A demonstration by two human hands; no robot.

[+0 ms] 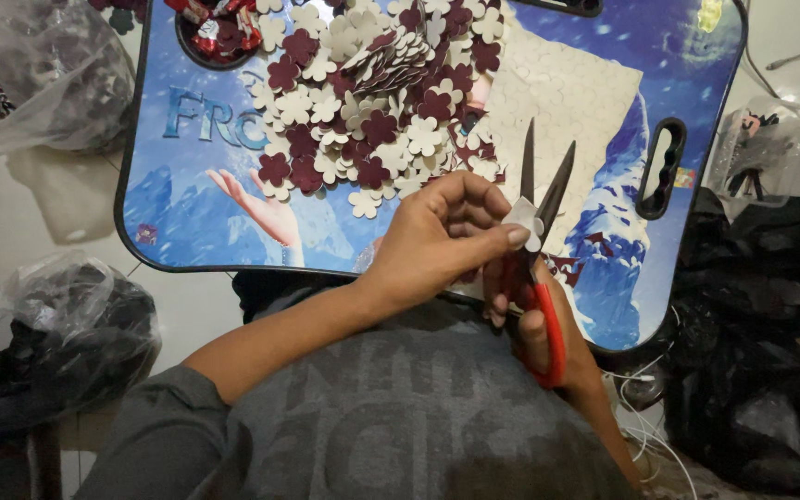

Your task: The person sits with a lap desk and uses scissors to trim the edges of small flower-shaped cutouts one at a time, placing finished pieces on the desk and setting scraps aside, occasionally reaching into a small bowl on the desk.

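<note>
Scissors gape in right hand's grip near the tray edge; left hand pinches a cream flower.

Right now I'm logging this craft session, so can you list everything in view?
Lap tray: one, blue printed, black rim, across the lap.
Flower cutouts: a heap, too many to count, cream and maroon, on the tray.
Sheet: one, cream, on the tray right of the heap.
Cup well: one, holds red bits, tray's top left.
Clear bags: three, dark contents, on the floor left and right.
Black bags: a pile, right.
White cable: lower right.
Scissors: one, red handles, blades open.
Flower piece: one, cream, at the blades.
Left hand: fingers pinch the flower piece.
Right hand: holds the scissors.
</note>
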